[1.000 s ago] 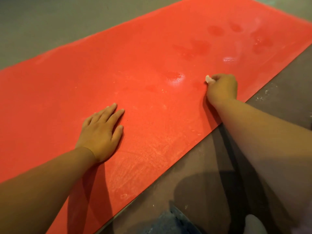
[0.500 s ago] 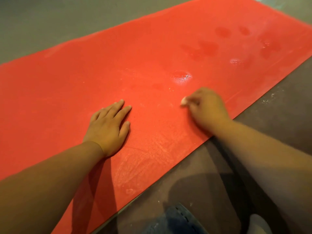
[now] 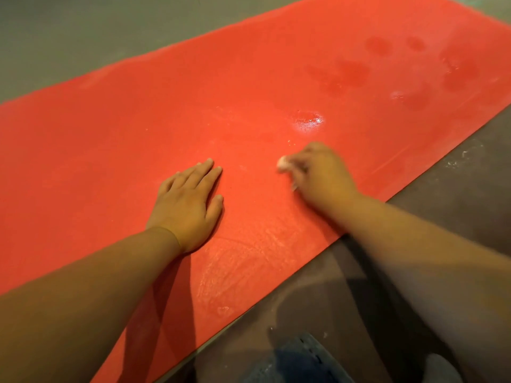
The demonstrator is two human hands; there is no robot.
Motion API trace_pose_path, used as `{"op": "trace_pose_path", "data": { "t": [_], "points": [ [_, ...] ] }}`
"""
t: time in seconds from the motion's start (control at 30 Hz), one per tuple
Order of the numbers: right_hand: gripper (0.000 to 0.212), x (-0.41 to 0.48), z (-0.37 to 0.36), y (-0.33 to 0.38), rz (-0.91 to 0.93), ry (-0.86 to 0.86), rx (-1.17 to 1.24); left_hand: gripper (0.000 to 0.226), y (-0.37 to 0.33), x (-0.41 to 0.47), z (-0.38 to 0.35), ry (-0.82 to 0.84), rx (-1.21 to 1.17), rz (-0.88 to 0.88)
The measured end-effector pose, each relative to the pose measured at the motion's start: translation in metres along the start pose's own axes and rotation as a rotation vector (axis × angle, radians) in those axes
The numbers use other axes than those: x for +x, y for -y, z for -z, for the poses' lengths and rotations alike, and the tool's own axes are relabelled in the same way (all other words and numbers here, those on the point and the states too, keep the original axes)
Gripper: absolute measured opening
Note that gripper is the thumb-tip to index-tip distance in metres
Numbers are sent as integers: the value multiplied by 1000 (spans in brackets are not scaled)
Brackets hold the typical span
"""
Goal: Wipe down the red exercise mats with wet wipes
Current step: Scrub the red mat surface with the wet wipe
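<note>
The red mat (image 3: 132, 114) lies flat on a grey-brown floor (image 3: 69, 37), running diagonally from lower left to upper right. The left hand (image 3: 188, 200) rests palm down on the mat near its near edge, fingers straight and close together, thumb lying alongside. The right hand (image 3: 320, 175) is on the mat just to the right of it, apart from it, fingers curled over a small white wet wipe (image 3: 283, 163). Only a bunched end of the wipe shows, protruding at the fingertips on the side facing the left hand. This hand is blurred, so the exact grip cannot be confirmed; it appears to be a pinch. A glossy wet patch (image 3: 308, 120) sits just beyond the right hand. Darker damp marks (image 3: 354, 74) lie further up the mat. Pale streaks (image 3: 235, 266) mark the surface near the left wrist. A denim-clad knee (image 3: 298, 360) is at the bottom edge.
</note>
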State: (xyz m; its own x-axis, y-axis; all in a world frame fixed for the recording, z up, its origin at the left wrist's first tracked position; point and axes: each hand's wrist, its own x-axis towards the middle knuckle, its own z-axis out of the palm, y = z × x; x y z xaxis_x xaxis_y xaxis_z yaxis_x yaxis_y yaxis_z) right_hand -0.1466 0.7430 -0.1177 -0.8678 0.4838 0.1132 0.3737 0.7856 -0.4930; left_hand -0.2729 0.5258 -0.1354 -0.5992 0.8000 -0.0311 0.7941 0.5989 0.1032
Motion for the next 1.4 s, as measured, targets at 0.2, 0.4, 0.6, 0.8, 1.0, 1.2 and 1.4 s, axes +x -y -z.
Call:
{"op": "trace_pose_path", "data": {
  "t": [0.2, 0.4, 0.6, 0.8, 1.0, 1.2, 1.4],
  "points": [
    [22, 40, -13, 3, -358, -154, -24, 70, 1, 0, 1, -28, -88, 6],
    [19, -12, -44, 72, 257, 109, 39, 59, 2, -5, 2, -93, -215, 96],
    [23, 43, 4, -19, -339, -139, -66, 56, 1, -12, 3, -88, -202, 116],
    [28, 16, -55, 72, -58, -1, 14, 53, -3, -12, 2, -118, -203, 122],
    [21, -18, -14, 29, 113, 86, -63, 52, -3, -12, 0, -114, -204, 108],
    [29, -36, 29, -27, -409, -101, -129, 50, -6, -9, 2, -94, -134, 98],
    [22, -114, 6, 35, 41, 139, 56, 53, -17, -19, 13, 60, -57, 83]
  ]
}}
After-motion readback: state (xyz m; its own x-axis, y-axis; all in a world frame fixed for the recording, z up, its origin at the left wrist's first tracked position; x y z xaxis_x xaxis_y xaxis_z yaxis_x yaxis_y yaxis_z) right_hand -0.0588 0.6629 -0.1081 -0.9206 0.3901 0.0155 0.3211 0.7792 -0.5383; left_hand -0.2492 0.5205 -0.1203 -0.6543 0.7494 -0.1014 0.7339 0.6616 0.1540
